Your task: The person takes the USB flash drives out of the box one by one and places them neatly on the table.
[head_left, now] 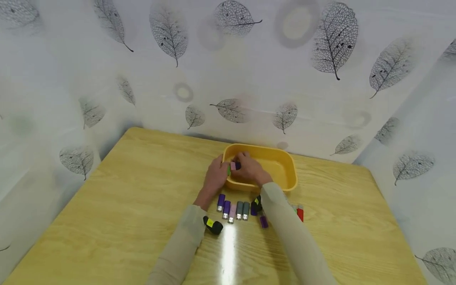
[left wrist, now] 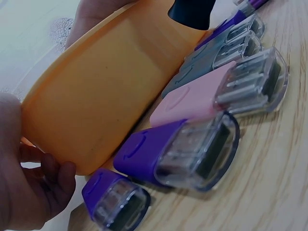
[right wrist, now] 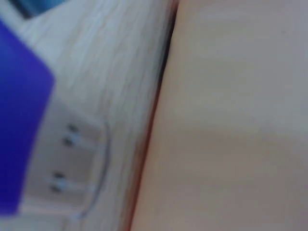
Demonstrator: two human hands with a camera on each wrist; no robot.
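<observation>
My left hand [head_left: 216, 173] grips the left end of a yellow-orange plastic tray [head_left: 294, 174], its fingers curled against the outer wall in the left wrist view. Inside that end, my right hand [head_left: 250, 168] reaches down with bent fingers and pinches a small dark purple flash drive [head_left: 238, 166]. Beside it shows a pink piece [head_left: 233, 166], and a green piece [head_left: 228, 170] lies by the left thumb; both are partly hidden. The right wrist view holds only the tray wall [right wrist: 231, 115] and a blurred purple flash drive [right wrist: 17, 130], no fingers.
In front of the tray lie flash drives with clear caps: purple [left wrist: 149, 151], pink [left wrist: 192, 98] and grey [left wrist: 204, 60]. A purple one [head_left: 263, 221] and a red one [head_left: 300, 213] lie near the right sleeve. Patterned cloth stands behind the wooden table [head_left: 142, 178].
</observation>
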